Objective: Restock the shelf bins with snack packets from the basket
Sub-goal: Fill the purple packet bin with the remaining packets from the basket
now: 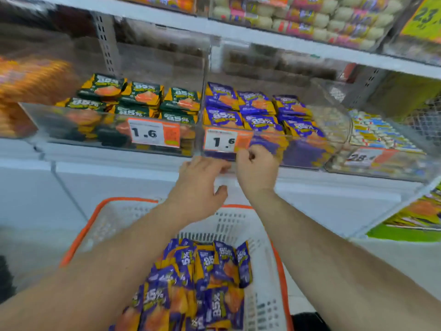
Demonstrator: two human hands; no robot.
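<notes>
A clear shelf bin point(307, 161) holds purple snack packets point(259, 111) behind a 1.6 price tag point(220, 140). My right hand point(256, 168) is curled into a fist at the bin's lower front edge, just right of the tag, and seems to grip that edge. My left hand point(199, 185) reaches beside it with fingers stretched out, touching the shelf edge under the bin, thumb apart below. Neither hand holds a packet. Below my arms stands a white basket with an orange rim point(80, 232), holding several purple packets point(207, 278).
A second clear bin point(71, 125) to the left holds green packets point(143, 96) and carries its own 1.6 tag. Orange packs lie at far left, and a bin of wrapped sweets point(381, 137) at right. Another stocked shelf point(238, 32) runs above.
</notes>
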